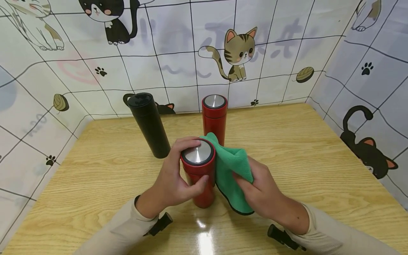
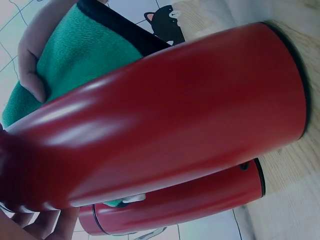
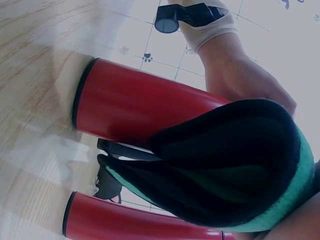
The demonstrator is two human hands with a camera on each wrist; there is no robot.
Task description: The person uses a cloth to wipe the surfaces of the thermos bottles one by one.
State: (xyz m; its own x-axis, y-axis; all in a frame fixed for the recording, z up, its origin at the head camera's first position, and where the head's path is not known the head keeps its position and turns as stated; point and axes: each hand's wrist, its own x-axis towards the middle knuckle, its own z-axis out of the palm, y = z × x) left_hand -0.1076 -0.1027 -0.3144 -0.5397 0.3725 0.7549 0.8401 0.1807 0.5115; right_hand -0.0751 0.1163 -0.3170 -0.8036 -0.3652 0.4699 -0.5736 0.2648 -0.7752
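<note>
One red flask (image 1: pixel 197 171) stands on the worktop (image 1: pixel 105 170) near the middle, its steel-topped lid facing up towards the head camera I watch through. On my feed the left hand (image 1: pixel 173 185) grips it high up: one finger lies over the lid's rim, the thumb presses the near side, and I read those fingers as clamped on the flask. The right hand (image 1: pixel 264 191) pinches a folded green cloth (image 1: pixel 230 168) with a black edge, thumb on the near face; the tips of its other fingers are tucked behind the fabric, where I can't make them out. I see the cloth lying against the flask's right side, with a lower corner hanging just beside it. Close behind stands a second red flask (image 1: pixel 215 122), also steel-topped, its lower part hidden from my head view. To the left, apart from both, I have a black flask (image 1: pixel 149 127). Further out, I see pale sleeves (image 1: pixel 119 230) on both arms and a dark band (image 1: pixel 137 203) on the left wrist. Beyond the worktop, a white backdrop (image 1: pixel 173 67) carries grid lines, cartoon cats and paw prints.
</note>
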